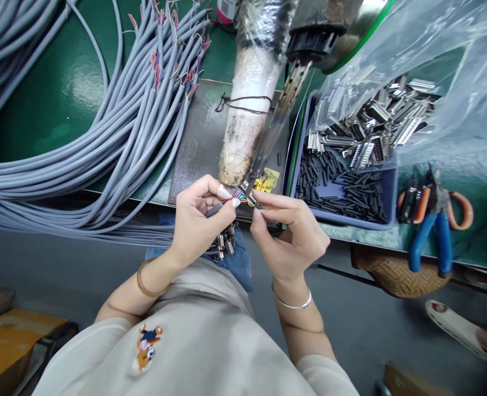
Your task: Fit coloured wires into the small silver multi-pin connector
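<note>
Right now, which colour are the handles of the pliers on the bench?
Blue, seen in the head view: the pliers lie at the bench's right edge.

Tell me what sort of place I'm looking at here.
Probably a cable assembly workbench: grey cables heaped on the green table, a blue tray of metal connectors, pliers at its edge.

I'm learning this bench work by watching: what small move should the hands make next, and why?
Probably ease the coloured wire ends against the connector. The left hand pinches the grey cable, the right hand holds the connector, and both sit just below the soldering iron tip.
</note>
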Demonstrator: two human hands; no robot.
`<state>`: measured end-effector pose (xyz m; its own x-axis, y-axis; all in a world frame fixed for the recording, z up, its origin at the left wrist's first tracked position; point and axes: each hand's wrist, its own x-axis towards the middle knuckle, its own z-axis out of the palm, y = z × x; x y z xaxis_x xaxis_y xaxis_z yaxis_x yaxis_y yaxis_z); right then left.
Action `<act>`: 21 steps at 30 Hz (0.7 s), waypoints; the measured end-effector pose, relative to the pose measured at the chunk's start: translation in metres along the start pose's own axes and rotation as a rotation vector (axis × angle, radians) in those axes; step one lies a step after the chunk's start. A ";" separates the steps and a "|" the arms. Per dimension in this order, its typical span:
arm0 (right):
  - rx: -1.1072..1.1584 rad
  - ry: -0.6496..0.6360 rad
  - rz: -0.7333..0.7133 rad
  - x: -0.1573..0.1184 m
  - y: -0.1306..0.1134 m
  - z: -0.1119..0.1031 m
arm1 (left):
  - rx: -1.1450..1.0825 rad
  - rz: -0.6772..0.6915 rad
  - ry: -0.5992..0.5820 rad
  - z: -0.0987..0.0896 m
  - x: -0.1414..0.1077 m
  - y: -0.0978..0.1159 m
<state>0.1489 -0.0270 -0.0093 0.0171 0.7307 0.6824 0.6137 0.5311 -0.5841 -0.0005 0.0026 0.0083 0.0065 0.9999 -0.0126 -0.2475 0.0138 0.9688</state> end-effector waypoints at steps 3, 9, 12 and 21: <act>-0.040 -0.009 -0.015 0.002 -0.002 -0.001 | -0.013 0.003 -0.012 -0.001 0.001 0.002; -0.063 -0.029 -0.029 0.001 -0.003 -0.001 | -0.066 -0.073 -0.064 -0.006 0.003 -0.001; -0.059 -0.038 -0.030 0.001 -0.003 -0.001 | -0.091 -0.089 -0.073 -0.007 0.003 -0.002; -0.046 -0.025 -0.008 0.001 -0.003 -0.001 | -0.089 -0.062 -0.065 -0.005 0.000 -0.002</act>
<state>0.1481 -0.0286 -0.0066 -0.0073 0.7372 0.6757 0.6493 0.5174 -0.5574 -0.0046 0.0027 0.0049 0.0865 0.9948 -0.0532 -0.3292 0.0789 0.9410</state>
